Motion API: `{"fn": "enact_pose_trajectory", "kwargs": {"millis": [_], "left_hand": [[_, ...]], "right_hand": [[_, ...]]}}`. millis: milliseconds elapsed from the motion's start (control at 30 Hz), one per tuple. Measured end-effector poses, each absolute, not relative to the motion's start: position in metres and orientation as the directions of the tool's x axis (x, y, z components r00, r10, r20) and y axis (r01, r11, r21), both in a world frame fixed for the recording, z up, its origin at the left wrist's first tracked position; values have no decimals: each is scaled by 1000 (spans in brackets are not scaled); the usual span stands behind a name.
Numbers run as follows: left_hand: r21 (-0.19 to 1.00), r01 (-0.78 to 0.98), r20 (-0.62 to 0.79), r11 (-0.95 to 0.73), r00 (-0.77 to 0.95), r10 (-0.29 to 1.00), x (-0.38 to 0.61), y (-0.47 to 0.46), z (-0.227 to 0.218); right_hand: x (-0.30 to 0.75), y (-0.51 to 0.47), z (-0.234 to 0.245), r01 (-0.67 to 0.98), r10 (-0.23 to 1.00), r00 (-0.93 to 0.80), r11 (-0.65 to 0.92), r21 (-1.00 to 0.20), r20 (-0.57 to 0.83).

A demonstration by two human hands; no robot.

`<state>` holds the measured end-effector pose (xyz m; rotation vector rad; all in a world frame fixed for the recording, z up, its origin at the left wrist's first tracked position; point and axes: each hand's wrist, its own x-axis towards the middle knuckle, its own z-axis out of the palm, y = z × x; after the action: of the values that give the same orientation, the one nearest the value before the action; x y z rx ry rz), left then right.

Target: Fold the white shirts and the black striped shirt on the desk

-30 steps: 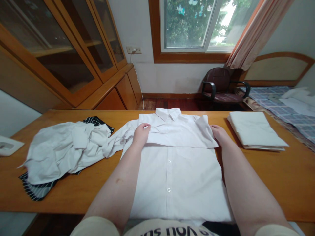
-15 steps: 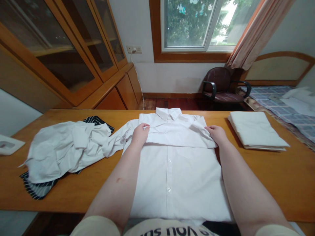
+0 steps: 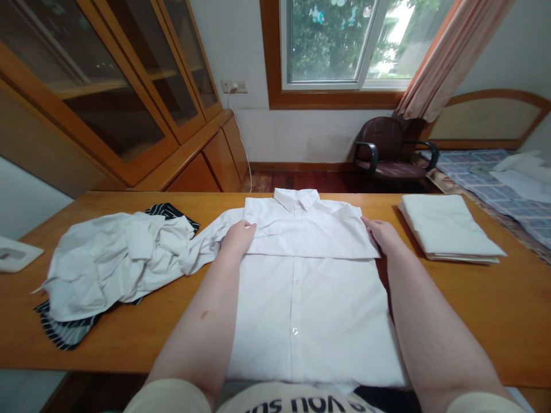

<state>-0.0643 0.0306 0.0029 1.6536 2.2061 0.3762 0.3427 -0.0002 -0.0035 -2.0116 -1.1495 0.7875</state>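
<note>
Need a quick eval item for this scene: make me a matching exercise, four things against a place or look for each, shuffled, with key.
Things:
1. Collared white shirt
2. Folded white fabric
3. Striped fabric
4. Chair

Place or look:
A. Partly under the crumpled white garment
B. Maroon, with black armrests
C. Between the left hand and the right hand
D. On the table, right of the right hand

Pairs: 1-C, 2-D, 3-A, 4-B
</note>
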Motion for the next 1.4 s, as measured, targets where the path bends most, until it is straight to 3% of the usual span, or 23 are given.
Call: {"fn": "enact_pose_trajectory", "kwargs": {"millis": [300,600,733,833,1000,1167,1300,1400], "left_hand": [[379,882,-37,281,-288,957,-72,33,6],[393,862,-98,320,-307,947,-81,36,4],[400,856,-122,327,-304,945,-79,36,3],[410,854,-107,321,-305,946,-81,36,4],[391,856,-75,338,-336,939,-87,33,9],[345,873,-170,345,-303,938,-86,30,16],[363,864,-203,350,-294,934,-90,32,19],[369,865,-226,340,-272,935,-97,34,20]], "right_hand": [[343,2,-10,475,871,473,-380,-794,-133],[336,-2,0,270,840,479,-417,-868,-255],[341,-2,-5,374,885,388,-405,-834,-256],[343,0,-10,466,892,431,-348,-813,-134],[343,5,-15,461,861,508,-296,-837,-24],[343,4,-12,473,858,509,-343,-812,-66],[345,1,-10,481,911,354,-371,-794,-211],[346,2,-12,528,921,341,-351,-773,-186]]}}
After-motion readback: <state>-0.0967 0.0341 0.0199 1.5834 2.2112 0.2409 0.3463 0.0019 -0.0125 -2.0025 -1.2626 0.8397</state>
